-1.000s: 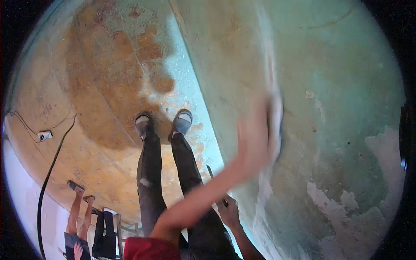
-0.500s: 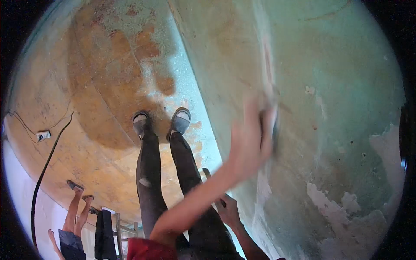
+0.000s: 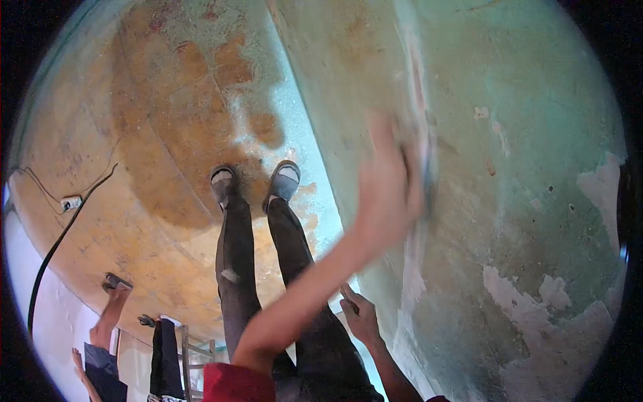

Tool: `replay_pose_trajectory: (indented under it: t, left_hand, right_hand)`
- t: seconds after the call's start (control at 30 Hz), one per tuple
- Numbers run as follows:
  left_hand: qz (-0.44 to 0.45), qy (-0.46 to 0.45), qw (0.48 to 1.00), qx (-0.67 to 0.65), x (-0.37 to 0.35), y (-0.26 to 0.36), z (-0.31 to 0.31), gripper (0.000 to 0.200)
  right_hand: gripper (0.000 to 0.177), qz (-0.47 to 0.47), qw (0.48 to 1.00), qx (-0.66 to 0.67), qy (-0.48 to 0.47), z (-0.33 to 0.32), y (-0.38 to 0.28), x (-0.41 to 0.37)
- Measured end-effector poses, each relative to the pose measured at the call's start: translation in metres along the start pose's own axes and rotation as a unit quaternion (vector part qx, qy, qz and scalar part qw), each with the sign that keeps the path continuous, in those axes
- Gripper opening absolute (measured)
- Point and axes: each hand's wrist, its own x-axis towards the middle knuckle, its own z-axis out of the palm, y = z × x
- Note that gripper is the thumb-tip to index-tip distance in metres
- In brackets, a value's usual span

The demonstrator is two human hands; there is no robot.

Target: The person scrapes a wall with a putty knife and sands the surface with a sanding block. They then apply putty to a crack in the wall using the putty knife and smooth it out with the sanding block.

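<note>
My left hand (image 3: 388, 191), blurred by motion, is up against the greenish wall (image 3: 509, 134), its fingers curled. A thin dark edge (image 3: 429, 184) shows beyond the fingers, too smeared to name. The hand lies over a pale vertical streak (image 3: 416, 74) that runs along the wall. Lower down, near my right leg, my right hand (image 3: 362, 319) is closed around a slim tool handle (image 3: 349, 295). The rest of that tool is hidden behind my left forearm.
My sandalled feet (image 3: 285, 182) stand on the stained brown floor (image 3: 167, 134) beside the wall. A black cable (image 3: 57, 248) and a white socket box (image 3: 70, 203) are at left. Two other people's legs (image 3: 107, 321) and a wooden ladder-like frame (image 3: 194, 355) appear lower left.
My left hand has shifted slightly up along the wall, still blurred. My right hand's tool, whose dark end showed before, is now mostly hidden. At lower left, another person's leg has moved.
</note>
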Motion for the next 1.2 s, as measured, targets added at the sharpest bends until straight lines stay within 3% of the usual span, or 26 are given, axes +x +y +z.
replay_pose_trajectory:
  t: [0.03, 0.07, 0.17, 0.2, 0.3, 0.33, 0.37, 0.43, 0.47, 0.5, 0.57, 0.6, 0.7, 0.73, 0.8, 0.87, 0.9, 0.93, 0.97, 1.03, 1.07, 1.2]
  left_hand:
    - [0.011, 0.046, 0.999, -0.004, -0.022, 0.005, 0.01, 0.032]
    - [0.021, 0.034, 0.999, 0.005, -0.023, 0.008, 0.005, 0.03]
    - [-0.045, -0.011, 0.998, 0.034, 0.059, 0.002, -0.019, 0.034]
    - [-0.065, -0.006, 0.998, 0.01, 0.058, 0.004, -0.017, 0.033]
    - [-0.062, 0.009, 0.996, -0.058, -0.041, 0.004, 0.011, 0.027]
    - [0.008, 0.037, 0.999, -0.028, -0.029, 0.003, 0.007, 0.028]
    - [0.007, 0.04, 0.999, -0.026, -0.002, -0.018, -0.001, 0.028]
    - [0.127, -0.186, 0.974, -0.02, 0.078, -0.047, -0.034, 0.036]
    - [0.073, -0.024, 0.993, 0.091, 0.078, -0.027, -0.008, 0.035]
    - [0.074, -0.025, 0.993, 0.089, 0.057, -0.016, 0.003, 0.035]
    - [0.079, 0.058, 0.995, 0.034, -0.01, 0.0, 0.014, 0.02]
    - [0.077, 0.096, 0.992, 0.005, -0.027, 0.003, 0.014, 0.014]
    - [0.117, 0.087, 0.989, 0.012, 0.057, -0.009, -0.004, 0.023]
    - [0.118, 0.087, 0.989, 0.009, 0.055, -0.009, -0.002, 0.023]
    - [0.059, 0.082, 0.994, -0.043, 0.046, -0.001, -0.001, 0.028]
    - [0.006, -0.066, 0.998, 0.01, -0.051, -0.007, -0.003, 0.028]
    - [-0.062, -0.16, 0.985, 0.01, -0.095, -0.014, -0.014, 0.029]
    - [-0.217, -0.173, 0.961, -0.008, -0.104, -0.002, -0.036, 0.031]
    - [-0.366, -0.181, 0.913, -0.026, -0.107, 0.006, -0.061, 0.032]
    - [-0.342, -0.108, 0.933, 0.002, -0.118, -0.007, -0.103, 0.035]
    - [-0.358, -0.095, 0.929, -0.01, -0.112, -0.007, -0.12, 0.035]
    - [-0.345, -0.099, 0.933, -0.016, -0.138, -0.022, -0.141, 0.032]
  right_hand:
    - [0.043, -0.005, 1.0, -0.026, -0.008, -0.001, 0.003, 0.003]
    - [0.041, 0.055, 0.997, -0.033, -0.041, -0.009, -0.015, 0.001]
    - [0.038, 0.027, 0.999, 0.039, -0.002, -0.003, -0.004, -0.005]
    - [0.04, 0.02, 0.999, 0.037, -0.008, -0.003, 0.002, 0.0]
    - [0.045, 0.044, 0.999, -0.013, -0.027, -0.004, 0.004, 0.005]
    - [0.044, 0.013, 1.0, 0.018, -0.006, 0.0, 0.009, 0.001]
    - [0.044, 0.013, 1.0, 0.016, -0.01, -0.003, 0.014, -0.001]
    - [0.045, 0.042, 0.998, 0.034, -0.028, -0.002, 0.01, -0.004]
    - [0.046, 0.043, 0.998, 0.041, -0.033, 0.001, 0.018, 0.0]
    - [0.046, 0.043, 0.998, 0.041, -0.031, 0.007, 0.025, -0.001]
    - [0.046, -0.086, 0.996, 0.003, 0.024, 0.015, 0.036, 0.003]
    - [0.046, -0.03, 0.999, 0.014, -0.005, 0.012, 0.03, -0.002]
    - [0.045, -0.025, 0.999, 0.023, -0.015, 0.009, 0.016, -0.009]
    - [0.045, -0.025, 0.999, 0.023, -0.012, 0.008, 0.016, -0.003]
    - [0.046, 0.028, 0.997, 0.065, -0.034, 0.005, 0.013, 0.005]
    - [0.045, -0.015, 0.997, 0.073, -0.004, 0.006, 0.011, 0.004]
    - [0.044, -0.051, 0.995, 0.077, 0.03, 0.005, 0.014, -0.002]
    - [0.051, -0.126, 0.99, 0.029, 0.062, 0.01, 0.051, -0.001]
    - [0.051, -0.125, 0.99, 0.031, 0.06, 0.005, 0.039, -0.006]
    - [0.062, 0.131, 0.956, 0.257, 0.05, -0.011, -0.004, -0.009]
    - [0.069, 0.094, 0.941, 0.315, 0.078, -0.006, -0.013, -0.002]
    - [0.062, 0.015, 0.911, 0.401, 0.092, 0.014, -0.072, 0.025]
